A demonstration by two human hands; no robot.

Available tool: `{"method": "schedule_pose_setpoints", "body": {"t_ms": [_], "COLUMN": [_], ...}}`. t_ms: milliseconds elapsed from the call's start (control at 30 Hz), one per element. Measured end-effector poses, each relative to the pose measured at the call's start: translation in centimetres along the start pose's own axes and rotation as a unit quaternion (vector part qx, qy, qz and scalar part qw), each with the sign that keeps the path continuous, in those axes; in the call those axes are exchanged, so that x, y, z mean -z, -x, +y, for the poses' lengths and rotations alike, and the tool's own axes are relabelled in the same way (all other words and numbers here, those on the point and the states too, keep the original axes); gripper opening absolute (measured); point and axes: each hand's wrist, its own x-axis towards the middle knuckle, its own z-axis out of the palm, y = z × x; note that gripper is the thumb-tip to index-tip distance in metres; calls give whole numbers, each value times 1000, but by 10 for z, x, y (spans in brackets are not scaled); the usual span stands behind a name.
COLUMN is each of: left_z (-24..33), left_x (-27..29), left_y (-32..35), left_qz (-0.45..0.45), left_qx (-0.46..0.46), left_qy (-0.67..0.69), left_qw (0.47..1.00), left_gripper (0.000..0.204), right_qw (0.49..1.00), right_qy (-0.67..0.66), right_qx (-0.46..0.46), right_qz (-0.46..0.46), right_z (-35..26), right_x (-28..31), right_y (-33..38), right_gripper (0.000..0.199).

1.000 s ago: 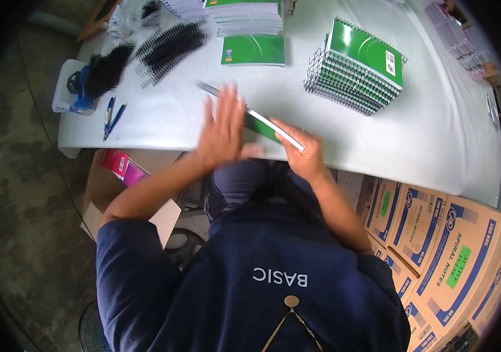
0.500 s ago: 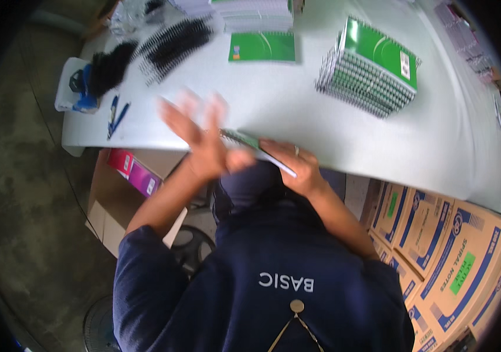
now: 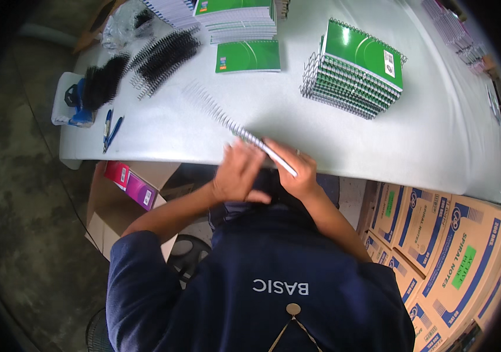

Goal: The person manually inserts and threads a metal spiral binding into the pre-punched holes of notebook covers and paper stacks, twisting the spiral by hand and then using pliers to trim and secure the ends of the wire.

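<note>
My right hand (image 3: 298, 171) grips a thin green notebook (image 3: 278, 159), held edge-on at the table's near edge. A silver spiral wire (image 3: 218, 112) runs out of the notebook's spine toward the upper left, blurred along its far part. My left hand (image 3: 237, 173) is curled against the spine, with its fingertips on the wire where it enters the notebook. Both forearms come up from my dark blue shirt below.
A white table (image 3: 426, 135) carries a stack of green spiral notebooks (image 3: 356, 67), a single green cover (image 3: 248, 56), piles of unbound pages (image 3: 235, 17), black wire coils (image 3: 159, 56), a blue tool (image 3: 77, 102) and two pens (image 3: 109, 129). Cardboard boxes (image 3: 449, 258) stand at the right, and an open box (image 3: 124, 188) sits under the table.
My left hand lay flat over the notebook, then lifted with fingers spread, and now rests curled at the spine. The spiral wire now sticks out toward the upper left.
</note>
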Motion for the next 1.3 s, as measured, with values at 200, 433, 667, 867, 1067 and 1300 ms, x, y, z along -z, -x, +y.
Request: {"method": "schedule_pose_setpoints", "body": {"t_ms": [200, 433, 667, 867, 1067, 1300], "left_z": [-16, -10, 7, 3, -3, 13], "left_x": [45, 49, 8, 23, 34, -3], "left_y": [-58, -51, -16, -65, -77, -23], "left_qz": [193, 263, 103, 143, 334, 130], "left_qx": [-36, -130, -184, -32, -108, -125], "left_qy": [-109, -156, 25, -36, -121, 36], "left_qw": [975, 943, 977, 989, 929, 983], "left_gripper": [105, 91, 106, 108, 95, 90], "right_qw": [994, 996, 999, 997, 991, 973], "right_qy": [23, 2, 0, 6, -67, -186], "right_qx": [85, 45, 29, 45, -53, -116], "right_qz": [-71, -73, -22, -69, -103, -72], "right_z": [6, 3, 9, 9, 11, 12], "right_x": [-5, 0, 2, 0, 0, 4], "right_y": [4, 5, 0, 2, 1, -13], "right_gripper": [50, 72, 63, 66, 76, 89]}}
